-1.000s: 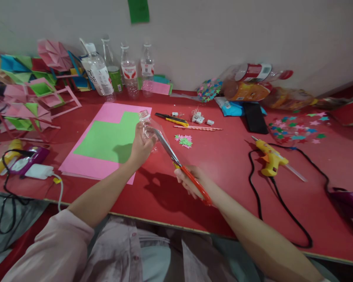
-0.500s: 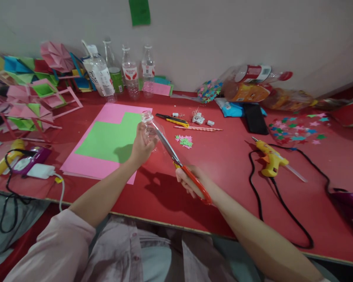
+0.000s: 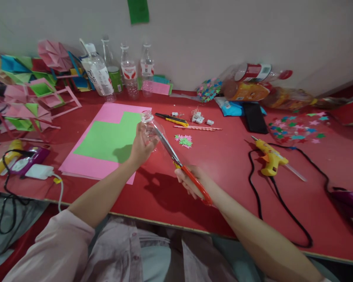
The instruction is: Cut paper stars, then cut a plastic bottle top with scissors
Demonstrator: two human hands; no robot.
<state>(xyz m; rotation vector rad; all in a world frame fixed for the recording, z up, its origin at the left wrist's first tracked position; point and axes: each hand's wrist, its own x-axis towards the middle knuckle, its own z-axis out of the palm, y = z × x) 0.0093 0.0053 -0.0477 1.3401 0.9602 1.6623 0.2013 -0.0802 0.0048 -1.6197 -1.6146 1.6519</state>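
Note:
My left hand is closed around a clear plastic bottle top, its threaded neck pointing up and away from me. My right hand grips the red handles of a pair of scissors. The blades slant up to the left and lie against the bottle plastic. Whether they bite into its edge I cannot tell. Beneath my left hand lie green paper and pink paper. Small pink and green paper stars rest on the table just beyond the scissors.
A cutter knife, a striped straw and small white pieces lie farther back. At right are a yellow glue gun with a looping cord and a phone. Several bottles stand by the wall; paper models fill the left.
The bottle top has tilted and shifted slightly to the right in my left hand. Both hands keep nearly the same place, and the scissors stay against the plastic.

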